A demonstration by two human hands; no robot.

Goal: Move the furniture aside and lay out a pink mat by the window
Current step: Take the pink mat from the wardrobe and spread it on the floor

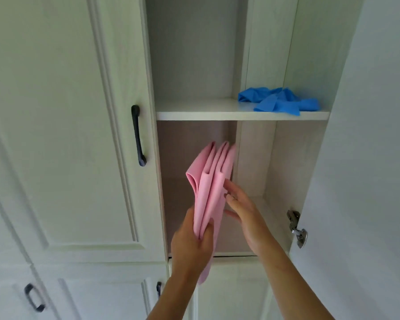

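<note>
A folded pink mat (209,188) stands upright in front of the lower compartment of an open white cupboard (252,227). My left hand (191,243) grips the mat's lower part, thumb on one side and fingers on the other. My right hand (240,209) is beside the mat on the right, fingers straight, its fingertips touching the mat's right edge. The mat's bottom end hangs below my left hand.
Blue gloves (280,101) lie on the upper shelf (206,112). The cupboard's open door (360,158) stands at the right with a metal hinge (297,227). A closed door with a dark handle (138,135) is on the left; lower doors sit below.
</note>
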